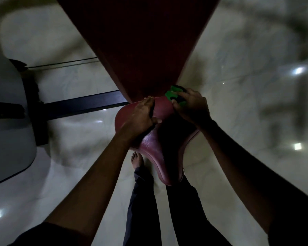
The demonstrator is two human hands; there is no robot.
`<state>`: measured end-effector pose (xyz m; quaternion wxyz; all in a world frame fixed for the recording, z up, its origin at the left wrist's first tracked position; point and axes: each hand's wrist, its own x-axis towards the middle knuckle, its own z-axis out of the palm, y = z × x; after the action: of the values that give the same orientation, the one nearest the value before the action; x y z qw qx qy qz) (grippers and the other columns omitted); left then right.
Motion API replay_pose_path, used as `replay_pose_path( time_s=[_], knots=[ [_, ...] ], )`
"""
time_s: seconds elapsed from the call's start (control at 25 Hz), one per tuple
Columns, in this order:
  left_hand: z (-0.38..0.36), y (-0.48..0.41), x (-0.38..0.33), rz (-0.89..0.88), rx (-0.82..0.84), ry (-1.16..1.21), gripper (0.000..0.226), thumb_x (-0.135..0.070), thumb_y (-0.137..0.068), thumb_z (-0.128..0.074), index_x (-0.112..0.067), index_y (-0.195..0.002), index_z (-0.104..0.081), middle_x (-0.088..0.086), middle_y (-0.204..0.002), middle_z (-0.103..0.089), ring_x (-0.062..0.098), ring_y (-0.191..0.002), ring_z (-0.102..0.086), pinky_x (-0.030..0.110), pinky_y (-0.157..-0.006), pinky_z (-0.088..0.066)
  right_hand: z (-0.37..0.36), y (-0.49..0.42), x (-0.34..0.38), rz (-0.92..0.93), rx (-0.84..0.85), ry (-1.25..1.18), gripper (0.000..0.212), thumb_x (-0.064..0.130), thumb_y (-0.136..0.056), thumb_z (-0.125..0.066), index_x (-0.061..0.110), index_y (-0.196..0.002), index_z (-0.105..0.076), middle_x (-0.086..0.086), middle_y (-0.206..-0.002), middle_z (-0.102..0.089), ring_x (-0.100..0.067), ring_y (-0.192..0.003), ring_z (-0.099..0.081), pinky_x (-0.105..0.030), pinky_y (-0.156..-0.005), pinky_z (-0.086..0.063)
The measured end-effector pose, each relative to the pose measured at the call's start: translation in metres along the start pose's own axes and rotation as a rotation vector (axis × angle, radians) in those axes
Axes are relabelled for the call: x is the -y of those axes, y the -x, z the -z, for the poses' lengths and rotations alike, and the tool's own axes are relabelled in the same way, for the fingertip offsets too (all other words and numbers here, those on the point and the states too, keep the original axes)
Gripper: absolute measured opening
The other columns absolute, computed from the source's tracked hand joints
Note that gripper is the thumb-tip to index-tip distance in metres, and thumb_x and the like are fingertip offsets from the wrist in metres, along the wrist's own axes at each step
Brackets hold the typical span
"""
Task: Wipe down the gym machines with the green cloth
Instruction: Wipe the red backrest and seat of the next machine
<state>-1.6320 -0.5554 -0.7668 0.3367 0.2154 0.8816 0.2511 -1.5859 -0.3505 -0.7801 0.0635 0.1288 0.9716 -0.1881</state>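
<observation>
A dark red padded seat (152, 144) of a gym machine sits below me, with its long red backrest pad (140, 41) rising away at the top. My right hand (191, 105) grips the bunched green cloth (172, 95) and holds it at the seat's far right corner, where seat and backrest meet. My left hand (140, 116) rests on the seat's far left part, fingers laid over the pad and thumb hooked at its inner edge.
A dark metal frame bar (82, 105) runs left from under the seat to a grey-white machine housing (5, 110). Pale glossy floor tiles (238, 121) surround the machine. A person's bare foot (137, 159) and dark trouser legs stand beside the seat's near end.
</observation>
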Motion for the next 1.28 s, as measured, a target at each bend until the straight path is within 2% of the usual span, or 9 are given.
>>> replay_pose_path(
  time_s=[0.08,0.16,0.24,0.36,0.48,0.68,0.92,1.12,1.28],
  knots=[
    [-0.006,-0.005,-0.011,-0.008,0.059,-0.006,0.100,-0.047,-0.082,-0.074,-0.007,-0.157,-0.020,0.015,-0.164,-0.014,0.028,-0.152,-0.011,0.034,-0.121,-0.012,0.002,0.011,0.001,-0.169,-0.055,-0.054,0.038,0.046,-0.083,-0.060,0.029,-0.115,-0.072,-0.005,-0.113,-0.067,-0.038,-0.101,-0.062,-0.045,-0.080,-0.053],
    [-0.012,-0.013,-0.017,-0.002,0.096,0.010,0.104,-0.052,-0.080,-0.074,-0.009,-0.157,-0.019,0.014,-0.165,-0.012,0.028,-0.152,-0.009,0.037,-0.121,-0.011,0.006,0.034,0.003,-0.271,-0.043,-0.122,0.036,0.042,-0.086,-0.060,0.033,-0.120,-0.068,-0.002,-0.126,-0.062,-0.035,-0.109,-0.060,-0.045,-0.085,-0.052],
    [-0.015,-0.017,-0.017,0.008,0.088,0.036,0.104,-0.050,-0.079,-0.076,-0.010,-0.157,-0.020,0.010,-0.165,-0.014,0.025,-0.152,-0.009,0.036,-0.121,-0.012,0.009,0.046,-0.007,-0.318,-0.002,-0.190,0.039,0.044,-0.089,-0.056,0.039,-0.127,-0.062,0.004,-0.136,-0.055,-0.029,-0.116,-0.058,-0.043,-0.091,-0.051],
    [-0.012,-0.015,-0.015,-0.008,0.050,0.031,0.101,-0.051,-0.079,-0.076,-0.015,-0.157,-0.022,0.005,-0.165,-0.017,0.021,-0.152,-0.012,0.038,-0.123,-0.012,0.008,0.024,-0.033,-0.369,0.076,-0.264,0.041,0.050,-0.091,-0.058,0.034,-0.129,-0.064,-0.002,-0.128,-0.061,-0.029,-0.115,-0.060,-0.037,-0.092,-0.049],
    [-0.014,-0.011,-0.014,0.027,0.058,-0.045,0.101,-0.070,-0.076,-0.065,-0.029,-0.158,-0.020,-0.006,-0.165,-0.014,0.013,-0.152,-0.008,0.047,-0.122,0.001,0.011,0.011,-0.050,-0.472,0.145,-0.486,0.045,0.052,-0.092,-0.062,0.031,-0.132,-0.063,0.000,-0.131,-0.063,-0.026,-0.122,-0.058,-0.034,-0.101,-0.045],
    [-0.019,-0.011,-0.014,0.094,0.022,-0.057,0.106,-0.087,-0.065,-0.050,-0.040,-0.155,-0.020,-0.013,-0.164,-0.016,0.007,-0.151,-0.008,0.045,-0.119,0.004,0.003,0.057,-0.042,-0.587,0.074,-0.533,0.047,0.050,-0.093,-0.059,0.033,-0.136,-0.059,0.001,-0.129,-0.061,-0.022,-0.117,-0.059,-0.025,-0.091,-0.039],
    [-0.017,-0.010,-0.022,0.125,0.021,-0.114,0.106,-0.088,-0.062,-0.048,-0.043,-0.155,-0.021,-0.013,-0.164,-0.016,0.009,-0.151,-0.011,0.047,-0.120,0.000,0.003,0.029,-0.070,-0.747,0.210,-0.837,0.055,0.063,-0.083,-0.061,0.035,-0.131,-0.063,0.000,-0.124,-0.068,-0.024,-0.115,-0.063,-0.035,-0.100,-0.050],
    [-0.010,-0.013,-0.027,0.150,0.079,-0.127,0.099,-0.078,-0.071,-0.062,-0.045,-0.154,-0.020,-0.013,-0.165,-0.013,0.011,-0.152,-0.010,0.051,-0.122,-0.005,-0.003,0.089,-0.031,-0.851,-0.025,-0.770,0.050,0.049,-0.095,-0.058,0.026,-0.140,-0.055,-0.009,-0.131,-0.060,-0.028,-0.120,-0.057,-0.028,-0.092,-0.043],
    [-0.007,-0.014,-0.033,0.179,0.094,-0.121,0.094,-0.068,-0.077,-0.068,-0.046,-0.154,-0.019,-0.013,-0.165,-0.009,0.012,-0.152,-0.009,0.051,-0.123,-0.004,-0.013,0.072,-0.030,-0.884,-0.155,-0.749,0.048,0.044,-0.094,-0.060,0.024,-0.137,-0.059,-0.008,-0.125,-0.063,-0.028,-0.114,-0.060,-0.027,-0.087,-0.043]
  ],
)
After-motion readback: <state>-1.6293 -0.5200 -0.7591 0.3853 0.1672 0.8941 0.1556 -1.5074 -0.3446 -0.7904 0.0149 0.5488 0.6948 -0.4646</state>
